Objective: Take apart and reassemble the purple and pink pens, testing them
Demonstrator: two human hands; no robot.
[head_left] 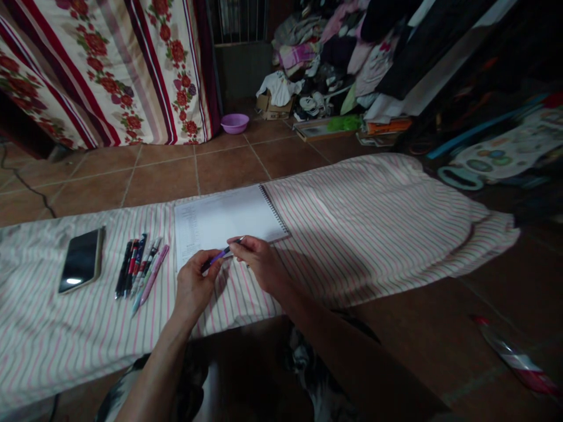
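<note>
A purple pen [215, 258] is held between both hands, over the near edge of a spiral notebook [229, 214]. My left hand [196, 287] is closed on the pen's lower left end. At its other, dark end, my right hand [259, 261] pinches it between thumb and fingers. The notebook's page is mostly white, with small print down its left side. Left of the notebook lies a row of several pens [141, 266], and beyond them a dark-screened phone [81, 259].
A striped cloth [365, 217] covers the low table under the notebook. Beyond are a floral curtain [109, 70], a purple basin [234, 123] and piled clothes [303, 53]. A bottle with a red cap [514, 354] lies on the tiled floor at right.
</note>
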